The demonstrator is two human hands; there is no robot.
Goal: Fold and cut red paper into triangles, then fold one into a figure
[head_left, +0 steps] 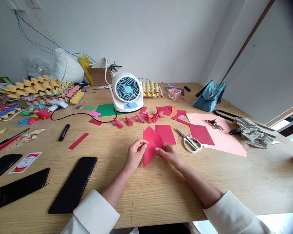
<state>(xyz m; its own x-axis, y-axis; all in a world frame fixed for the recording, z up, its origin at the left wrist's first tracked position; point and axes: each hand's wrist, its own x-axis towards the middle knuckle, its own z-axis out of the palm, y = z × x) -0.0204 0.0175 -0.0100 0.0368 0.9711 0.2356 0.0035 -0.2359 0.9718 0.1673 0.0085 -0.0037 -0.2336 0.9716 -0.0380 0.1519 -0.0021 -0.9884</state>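
A partly folded sheet of red paper (151, 145) is held up between both hands above the table. My left hand (136, 154) pinches its left edge with thumb and fingers. On the lower right edge, my right hand (169, 154) grips the same sheet, its thumb on top. Just behind lies a flat red paper piece (165, 133). White-handled scissors (190, 143) rest to the right of my right hand, blades slightly apart. Several small folded red paper figures (139, 119) stand in a row in front of the fan.
A white fan (127, 91) stands at the back centre. Phones (73, 185) lie at the left, near a black marker (64, 132). Pink sheets (219, 136) with keys (214, 124), crumpled grey cloth (252, 132) and a blue bag (209, 97) are at the right.
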